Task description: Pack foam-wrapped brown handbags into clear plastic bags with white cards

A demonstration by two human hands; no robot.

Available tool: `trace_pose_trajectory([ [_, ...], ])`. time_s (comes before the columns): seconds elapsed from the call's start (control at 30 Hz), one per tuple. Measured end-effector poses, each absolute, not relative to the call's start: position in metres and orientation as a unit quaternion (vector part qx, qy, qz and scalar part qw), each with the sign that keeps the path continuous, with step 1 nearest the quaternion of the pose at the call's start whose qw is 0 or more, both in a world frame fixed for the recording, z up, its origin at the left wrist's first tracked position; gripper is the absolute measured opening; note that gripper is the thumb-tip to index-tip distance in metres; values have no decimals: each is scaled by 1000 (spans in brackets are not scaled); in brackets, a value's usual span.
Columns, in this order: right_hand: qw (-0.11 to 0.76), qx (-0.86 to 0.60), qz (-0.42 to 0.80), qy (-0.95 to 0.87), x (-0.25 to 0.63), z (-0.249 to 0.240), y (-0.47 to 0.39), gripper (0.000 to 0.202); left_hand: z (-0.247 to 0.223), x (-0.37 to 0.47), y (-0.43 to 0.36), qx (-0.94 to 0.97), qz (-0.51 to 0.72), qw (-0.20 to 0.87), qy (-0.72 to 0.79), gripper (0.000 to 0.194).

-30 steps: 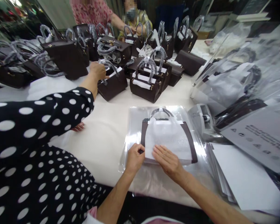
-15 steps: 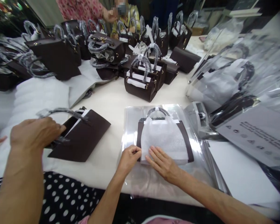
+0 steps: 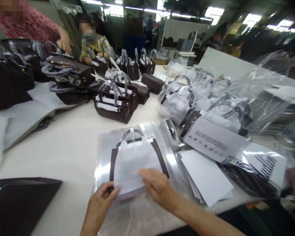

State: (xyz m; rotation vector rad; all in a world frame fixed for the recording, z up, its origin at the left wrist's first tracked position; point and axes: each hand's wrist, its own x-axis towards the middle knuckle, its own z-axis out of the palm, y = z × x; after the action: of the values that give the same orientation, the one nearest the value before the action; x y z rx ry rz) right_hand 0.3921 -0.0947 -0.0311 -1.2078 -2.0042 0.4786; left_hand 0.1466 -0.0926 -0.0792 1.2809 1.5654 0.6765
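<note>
- The flat dark handbag (image 3: 162, 156), faced with a white wrapping sheet (image 3: 135, 164), lies inside a clear plastic sleeve (image 3: 103, 144) at the near edge of the white table (image 3: 71, 147), straight ahead of the person and just beyond both wrists.
- Its long axis runs away from the person: the wrapped handle (image 3: 132, 131) points to the far side of the table, and the bottom edge sits under the hands.
- The left hand (image 3: 102, 201) pinches the near left corner of the sheet and bag, thumb on top and fingers curled under, so it is closed on that corner.
- The right hand (image 3: 159, 186) lies flat and open on the lower right part of the sheet, fingers spread and pressing down; it holds nothing.
- Both hands touch the bag. The right reaches further up it, while the left stays at the edge.
- Just beside the sleeve on the right lies a stack of white cards (image 3: 206, 173), and beyond that a heap of bagged handbags (image 3: 211, 98) with a printed label (image 3: 213, 139); these crowd the right side.
- A small grey tape dispenser (image 3: 170, 131) sits touching the sleeve's far right corner.
- On the left the table is bare as far as another dark bag (image 3: 19, 203) at the near corner, well apart.
- Farther off stand rows of upright handbags (image 3: 113, 106), where co-workers' hands (image 3: 64, 41) are busy, not near this bag.
</note>
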Motion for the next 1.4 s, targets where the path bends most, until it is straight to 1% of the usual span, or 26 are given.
trace_pose_trajectory([
  [0.07, 385, -632, 204, -641, 439, -18, -76, 28, -84, 144, -91, 514, 274, 485, 652, 43],
  [0.1, 370, -706, 208, -567, 465, -15, -64, 27, -85, 144, -91, 511, 273, 485, 655, 45],
  [0.13, 337, -767, 233, -493, 490, -15, -52, 27, -86, 144, -91, 507, 273, 485, 658, 46],
  [0.23, 280, -817, 280, -418, 549, -26, -20, 22, -85, 144, -91, 499, 275, 484, 664, 49],
  [0.3, 252, -829, 318, -385, 565, -37, -5, 16, -85, 145, -91, 492, 278, 483, 669, 50],
  [0.4, 217, -841, 377, -321, 566, -48, 11, 19, -87, 145, -91, 490, 278, 473, 677, 50],
  [0.57, 203, -830, 450, -258, 560, -43, 31, 20, -88, 145, -91, 504, 273, 457, 680, 50],
  [0.67, 224, -813, 475, -252, 564, -32, 28, 18, -84, 146, -92, 500, 278, 462, 678, 49],
  [0.77, 267, -795, 484, -250, 569, -25, 8, 15, -81, 148, -92, 489, 288, 467, 678, 48],
  [0.9, 308, -779, 496, -230, 571, -31, -28, 13, -78, 151, -93, 464, 297, 470, 689, 49],
  [1.03, 323, -779, 496, -207, 569, -52, -47, 11, -78, 152, -93, 447, 297, 479, 695, 52],
  [1.23, 311, -816, 444, -201, 562, -80, -37, 20, -87, 150, -91, 448, 303, 483, 688, 51],
  [1.3, 322, -825, 415, -207, 560, -76, -36, 20, -91, 149, -93, 454, 308, 482, 683, 51],
  [1.4, 363, -822, 374, -228, 552, -54, -48, 16, -96, 150, -99, 472, 323, 477, 668, 48],
])
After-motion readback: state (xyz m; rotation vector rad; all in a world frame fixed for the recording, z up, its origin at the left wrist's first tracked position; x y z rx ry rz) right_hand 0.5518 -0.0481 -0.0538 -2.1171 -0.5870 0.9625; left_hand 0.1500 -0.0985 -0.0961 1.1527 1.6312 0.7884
